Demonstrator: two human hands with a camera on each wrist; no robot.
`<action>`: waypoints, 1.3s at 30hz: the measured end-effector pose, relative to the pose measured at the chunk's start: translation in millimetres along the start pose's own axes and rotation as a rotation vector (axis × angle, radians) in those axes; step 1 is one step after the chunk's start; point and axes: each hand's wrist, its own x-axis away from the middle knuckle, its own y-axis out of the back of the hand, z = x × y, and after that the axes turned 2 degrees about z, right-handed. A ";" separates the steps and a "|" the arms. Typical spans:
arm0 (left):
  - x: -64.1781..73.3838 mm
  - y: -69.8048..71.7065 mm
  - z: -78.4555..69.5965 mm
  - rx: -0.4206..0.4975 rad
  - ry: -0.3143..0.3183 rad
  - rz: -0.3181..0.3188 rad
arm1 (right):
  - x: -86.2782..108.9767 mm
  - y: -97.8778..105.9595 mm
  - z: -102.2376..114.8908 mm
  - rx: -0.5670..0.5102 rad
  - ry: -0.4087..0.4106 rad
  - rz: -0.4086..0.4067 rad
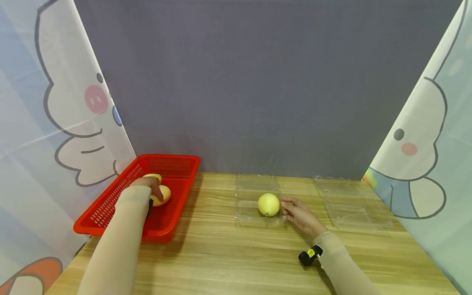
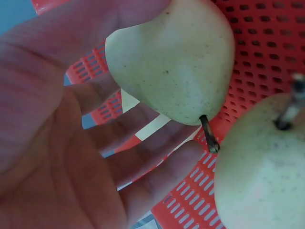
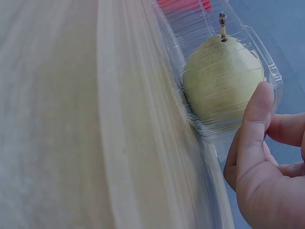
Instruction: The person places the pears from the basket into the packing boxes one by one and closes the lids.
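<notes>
In the left wrist view, my left hand [image 1: 146, 182] holds a pale yellow pear [image 2: 171, 67], thumb on top and fingers round its far side. It reaches inside the red plastic basket [image 1: 193, 180], where a second pear [image 2: 262, 167] with a dark stem lies beside the held one. My right hand [image 1: 301, 217] pinches the right side of a clear plastic box [image 1: 244, 209] between thumb and fingers. A single pear [image 1: 268, 205] sits in that box, its stem showing in the right wrist view.
Another clear plastic box [image 1: 350, 203] lies open on the wooden table [image 1: 228, 262], at the right. A grey panel [image 1: 258, 90] rises behind the table, with printed cloths [image 1: 55, 102] at both sides.
</notes>
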 end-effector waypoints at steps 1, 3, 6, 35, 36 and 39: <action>-2.2 -0.2 -0.7 -0.040 -0.007 0.002 | 0.2 0.0 0.1 0.001 0.001 -0.001; -6.0 -0.6 -2.0 -0.160 -0.038 0.012 | 0.6 -0.3 0.6 0.003 0.001 -0.004; -13.5 -0.9 -3.3 -0.378 -0.107 0.033 | 1.0 -0.7 1.2 0.008 0.000 -0.008; -29.0 0.2 11.4 -0.367 -0.136 0.078 | -1.5 -3.0 -1.2 -0.014 -0.004 -0.033; -28.4 0.0 11.3 -0.376 -0.149 0.081 | -2.0 -2.8 -1.4 -0.009 -0.002 -0.033; -27.9 -0.8 10.2 -0.406 -0.173 0.087 | -2.9 -2.6 -1.7 -0.001 -0.002 -0.037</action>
